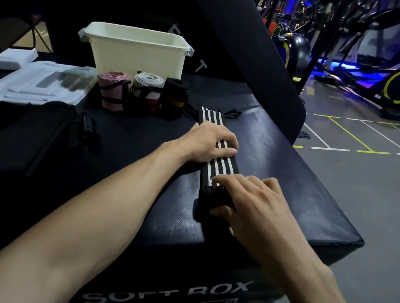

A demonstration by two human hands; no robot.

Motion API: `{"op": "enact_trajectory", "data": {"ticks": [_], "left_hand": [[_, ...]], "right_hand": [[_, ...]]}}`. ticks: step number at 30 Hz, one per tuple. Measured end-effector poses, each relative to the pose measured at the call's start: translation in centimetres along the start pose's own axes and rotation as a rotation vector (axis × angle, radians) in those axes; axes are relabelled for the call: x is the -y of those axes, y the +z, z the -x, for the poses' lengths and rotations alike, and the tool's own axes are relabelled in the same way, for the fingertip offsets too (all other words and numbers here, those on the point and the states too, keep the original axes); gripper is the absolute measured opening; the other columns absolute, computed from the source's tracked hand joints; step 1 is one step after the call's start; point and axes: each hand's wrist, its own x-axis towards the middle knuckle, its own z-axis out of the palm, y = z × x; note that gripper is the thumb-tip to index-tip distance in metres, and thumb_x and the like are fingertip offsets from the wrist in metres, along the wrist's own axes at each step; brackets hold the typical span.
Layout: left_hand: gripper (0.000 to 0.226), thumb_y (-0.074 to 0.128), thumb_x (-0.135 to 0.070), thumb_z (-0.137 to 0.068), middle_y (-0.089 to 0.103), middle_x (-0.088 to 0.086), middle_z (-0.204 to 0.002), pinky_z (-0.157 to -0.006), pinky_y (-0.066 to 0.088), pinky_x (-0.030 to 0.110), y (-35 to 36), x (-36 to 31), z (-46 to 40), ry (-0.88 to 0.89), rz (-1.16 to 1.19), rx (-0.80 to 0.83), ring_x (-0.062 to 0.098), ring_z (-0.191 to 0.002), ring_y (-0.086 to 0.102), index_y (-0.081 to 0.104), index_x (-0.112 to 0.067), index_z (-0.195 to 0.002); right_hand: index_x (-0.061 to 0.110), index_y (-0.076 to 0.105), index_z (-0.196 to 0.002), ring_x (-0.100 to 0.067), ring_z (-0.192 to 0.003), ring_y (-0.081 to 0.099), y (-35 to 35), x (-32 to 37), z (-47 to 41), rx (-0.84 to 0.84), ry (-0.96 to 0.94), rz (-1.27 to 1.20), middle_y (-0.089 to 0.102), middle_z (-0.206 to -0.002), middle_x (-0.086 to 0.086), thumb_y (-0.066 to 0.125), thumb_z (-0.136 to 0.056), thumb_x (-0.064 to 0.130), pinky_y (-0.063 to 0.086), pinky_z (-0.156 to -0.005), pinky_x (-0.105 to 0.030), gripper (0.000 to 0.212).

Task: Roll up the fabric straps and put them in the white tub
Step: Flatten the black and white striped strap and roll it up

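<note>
Strap end under my right hand, ready to start the roll.
Right hand [250, 204] pinches the near end of the striped strap [220, 165]; its length runs away toward the white tub [135, 52], left hand [210, 141] pressing it flat midway. Box front reads "SOFT BOX"; three rolled straps [142, 95] stand touching the tub's front.
</note>
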Motion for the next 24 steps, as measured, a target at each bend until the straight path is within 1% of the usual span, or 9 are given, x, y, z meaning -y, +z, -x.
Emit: {"op": "enact_trajectory", "data": {"ticks": [2,4,8,11,14,16,19,21,24], "left_hand": [[0.014,0.048,-0.076,-0.083,0.063,-0.029,-0.11,-0.105,0.04,0.056,0.2,0.2,0.0,0.006,0.005,0.045,0.012,-0.116,0.057,0.057,-0.067,-0.089],[0.014,0.047,-0.079,-0.081,0.062,-0.03,-0.111,-0.109,0.036,0.055,0.4,0.1,0.1,0.007,0.015,0.064,0.012,-0.118,0.055,0.054,-0.069,-0.089],[0.018,0.049,-0.081,-0.079,0.062,-0.031,-0.112,-0.11,0.034,0.054,0.4,-0.2,0.3,0.022,0.019,0.074,0.012,-0.12,0.054,0.056,-0.068,-0.09],[0.026,0.05,-0.083,-0.077,0.063,-0.029,-0.113,-0.111,0.035,0.052,0.3,-0.3,0.4,0.02,0.025,0.068,0.013,-0.12,0.053,0.058,-0.065,-0.094],[0.047,0.052,-0.084,-0.071,0.061,-0.024,-0.121,-0.111,0.036,0.05,0.1,-0.5,0.7,-0.013,0.035,0.023,0.013,-0.121,0.049,0.063,-0.053,-0.104],[0.061,0.052,-0.087,-0.065,0.058,-0.022,-0.127,-0.114,0.031,0.051,-0.1,-0.6,1.0,-0.071,0.012,-0.008,0.014,-0.123,0.043,0.065,-0.047,-0.108],[0.07,0.05,-0.094,-0.058,0.058,-0.021,-0.129,-0.117,0.026,0.055,-0.2,-0.7,1.1,-0.148,-0.027,-0.034,0.017,-0.13,0.04,0.065,-0.049,-0.109],[0.074,0.046,-0.098,-0.057,0.061,-0.021,-0.132,-0.117,0.026,0.055,-0.2,-0.6,0.9,-0.16,-0.058,-0.037,0.017,-0.134,0.043,0.067,-0.051,-0.11],[0.074,0.047,-0.096,-0.065,0.053,-0.02,-0.149,-0.121,0.013,0.059,-0.5,-0.6,0.8,-0.185,-0.063,0.038,0.02,-0.149,0.032,0.066,-0.053,-0.123]], "right_hand": [[0.028,0.059,-0.108,-0.016,-0.087,0.063,-0.8,0.4,0.1,0.023,0.002,-0.063,0.067,-0.093,0.015,0.06,-0.084,0.049,0.033,-0.076,-0.036,0.032],[0.028,0.056,-0.108,-0.014,-0.089,0.059,-1.5,0.5,0.3,0.046,0.008,-0.123,0.057,-0.087,0.018,0.067,-0.089,0.047,0.031,-0.081,-0.035,0.029],[0.031,0.052,-0.111,-0.013,-0.089,0.054,-2.1,0.6,0.7,0.073,0.014,-0.148,0.054,-0.084,0.014,0.056,-0.096,0.054,0.033,-0.091,-0.035,0.028],[0.033,0.05,-0.109,-0.014,-0.08,0.049,-2.3,0.9,0.8,0.103,0.062,-0.159,0.046,-0.075,0.016,0.055,-0.097,0.053,0.03,-0.085,-0.034,0.024],[0.032,0.054,-0.11,-0.02,-0.083,0.059,-2.5,1.0,0.3,0.109,0.11,-0.181,0.067,-0.086,0.008,0.055,-0.098,0.052,0.027,-0.078,-0.033,0.023],[0.03,0.057,-0.11,-0.022,-0.086,0.062,-2.6,1.0,0.1,0.102,0.145,-0.198,0.07,-0.089,0.005,0.054,-0.098,0.051,0.027,-0.075,-0.032,0.024],[0.031,0.058,-0.108,-0.02,-0.091,0.061,-2.3,0.7,-0.2,0.117,0.166,-0.221,0.069,-0.094,0.007,0.052,-0.099,0.051,0.032,-0.076,-0.034,0.023],[0.033,0.059,-0.109,-0.019,-0.1,0.058,-2.1,0.4,-0.5,0.13,0.16,-0.209,0.064,-0.105,0.01,0.049,-0.099,0.053,0.039,-0.081,-0.039,0.025],[0.034,0.062,-0.118,-0.019,-0.11,0.048,-1.8,0.1,-1.1,0.192,0.17,-0.159,0.051,-0.118,0.012,0.044,-0.1,0.054,0.041,-0.09,-0.042,0.033]]}}
